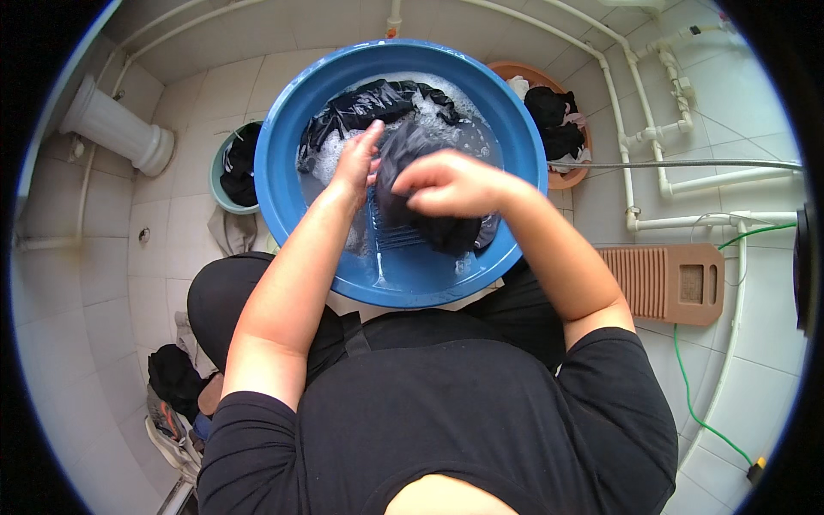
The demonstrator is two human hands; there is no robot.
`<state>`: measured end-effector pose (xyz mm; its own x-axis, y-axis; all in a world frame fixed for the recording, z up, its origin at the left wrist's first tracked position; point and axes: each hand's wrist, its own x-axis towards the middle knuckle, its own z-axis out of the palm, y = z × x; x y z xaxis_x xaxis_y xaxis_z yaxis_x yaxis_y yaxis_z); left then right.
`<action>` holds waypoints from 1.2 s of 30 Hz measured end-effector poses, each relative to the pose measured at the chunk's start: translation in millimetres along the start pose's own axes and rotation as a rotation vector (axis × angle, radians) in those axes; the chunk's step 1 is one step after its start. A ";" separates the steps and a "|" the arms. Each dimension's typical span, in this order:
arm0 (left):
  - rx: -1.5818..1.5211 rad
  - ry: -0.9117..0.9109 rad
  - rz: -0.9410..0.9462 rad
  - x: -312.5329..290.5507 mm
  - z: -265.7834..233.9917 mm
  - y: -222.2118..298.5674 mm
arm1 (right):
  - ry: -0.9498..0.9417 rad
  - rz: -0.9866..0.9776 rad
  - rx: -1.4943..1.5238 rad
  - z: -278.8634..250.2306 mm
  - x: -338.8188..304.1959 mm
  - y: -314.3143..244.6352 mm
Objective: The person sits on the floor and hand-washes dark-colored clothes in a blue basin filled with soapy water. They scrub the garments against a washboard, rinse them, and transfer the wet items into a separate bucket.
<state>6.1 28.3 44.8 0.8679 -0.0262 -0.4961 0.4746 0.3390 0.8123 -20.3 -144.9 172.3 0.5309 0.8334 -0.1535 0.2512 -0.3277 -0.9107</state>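
A large round blue tub (pixel 287 249) stands in front of me with sudsy water in it. My left hand (pixel 354 165) is over the tub, fingers stretched and apart, beside a bunched dark garment (pixel 451 233). Curled over the top of that garment is my right hand (pixel 453 183), gripping the cloth, slightly smeared by motion. The garment hangs down over the ridged washboard (pixel 390 236) at the tub's near side. Farther back, another wet black garment (pixel 369 105) lies half in the foam.
An orange basin (pixel 577 178) of dark and light clothes stands right, and a pale green basin (pixel 216 190) of dark clothes left. A brown washboard (pixel 665 283) lies at my right. White pipes (pixel 627 137) run along the walls. Shoes (pixel 172 433) and black cloth (pixel 176 378) lie lower left.
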 end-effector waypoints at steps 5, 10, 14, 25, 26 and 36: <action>1.030 -0.139 0.161 12.8 -15.8 -17.2 | 0.178 0.040 -0.263 13.3 2.2 38.3; 0.177 0.202 0.573 11.6 -17.3 4.1 | 0.486 0.121 -0.603 11.1 -2.9 123.8; -0.103 0.360 0.570 11.6 -24.3 27.7 | 0.384 0.287 -0.650 15.5 -9.9 126.7; 1.075 0.164 0.169 5.9 -28.8 -14.3 | 0.469 0.605 -1.203 -55.8 -40.3 114.1; 1.197 0.214 0.138 -5.1 -18.7 -11.1 | 0.498 0.421 -1.177 -56.8 -29.3 124.1; 1.460 0.066 -0.073 11.0 -26.5 -22.7 | 0.307 0.466 -0.442 -13.5 35.9 250.0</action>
<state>1.0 45.2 12.7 0.8469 0.0543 -0.5289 0.2749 -0.8962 0.3481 72.5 -202.9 -55.7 0.8507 0.4208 -0.3150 0.2125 -0.8234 -0.5261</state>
